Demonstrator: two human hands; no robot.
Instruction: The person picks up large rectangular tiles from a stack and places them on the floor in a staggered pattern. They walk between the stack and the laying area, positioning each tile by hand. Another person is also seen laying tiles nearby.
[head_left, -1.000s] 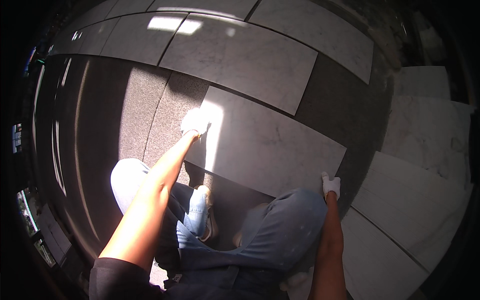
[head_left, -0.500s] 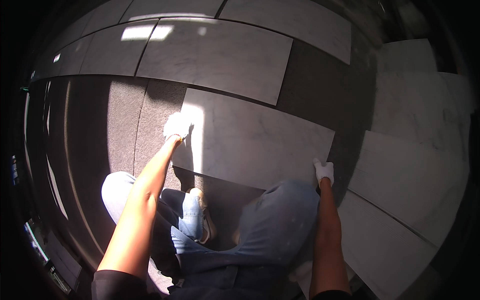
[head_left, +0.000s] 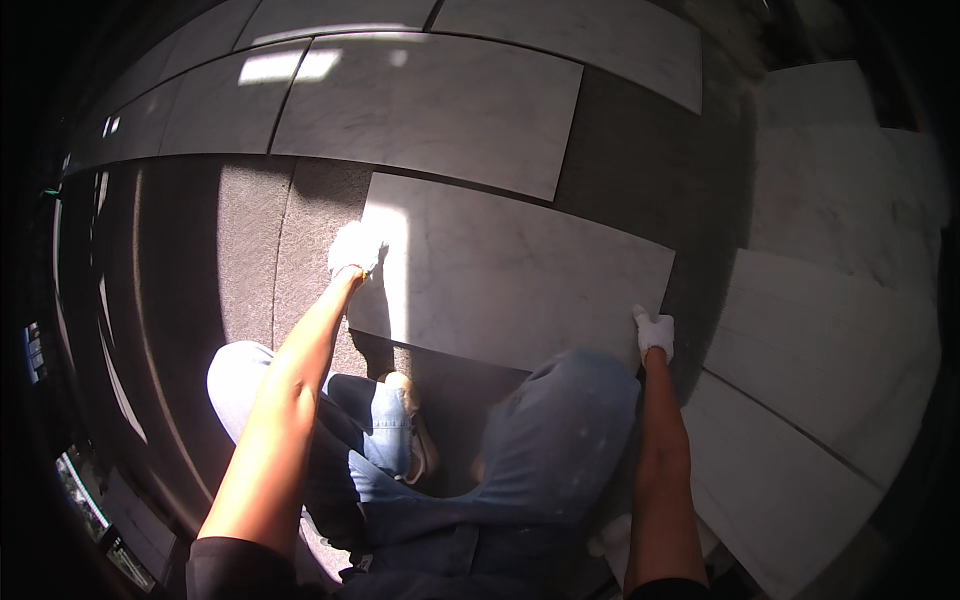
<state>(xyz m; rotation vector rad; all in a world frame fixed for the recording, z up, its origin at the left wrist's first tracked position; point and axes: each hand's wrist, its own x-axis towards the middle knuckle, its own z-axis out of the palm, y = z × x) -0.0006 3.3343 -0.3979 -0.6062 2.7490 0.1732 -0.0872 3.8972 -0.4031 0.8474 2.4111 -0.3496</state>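
A large pale marble-look tile (head_left: 510, 270) lies in front of my knees, between my two gloved hands. At its left short edge, my left hand (head_left: 356, 249) in a white glove is closed on the tile, bright in the sunlight. My right hand (head_left: 653, 330), also in a white glove, grips the opposite short edge near the close right corner, with the thumb along the top. The undersides of the fingers are hidden on both hands. Beyond the tile's far edge, a narrow dark gap separates it from a row of similar tiles (head_left: 430, 115).
More tiles (head_left: 570, 40) form another row farther off. Several loose pale tiles (head_left: 820, 330) lie overlapping on the right. Bare dark floor (head_left: 650, 170) shows between them and the rows. Rough grey floor (head_left: 250, 250) lies left, partly sunlit. My bent knees (head_left: 565, 430) are close to the tile's near edge.
The held tile's right end has shifted slightly right and up in the picture, with my right hand on it. My left hand stays nearly in place. The view has tilted slightly.
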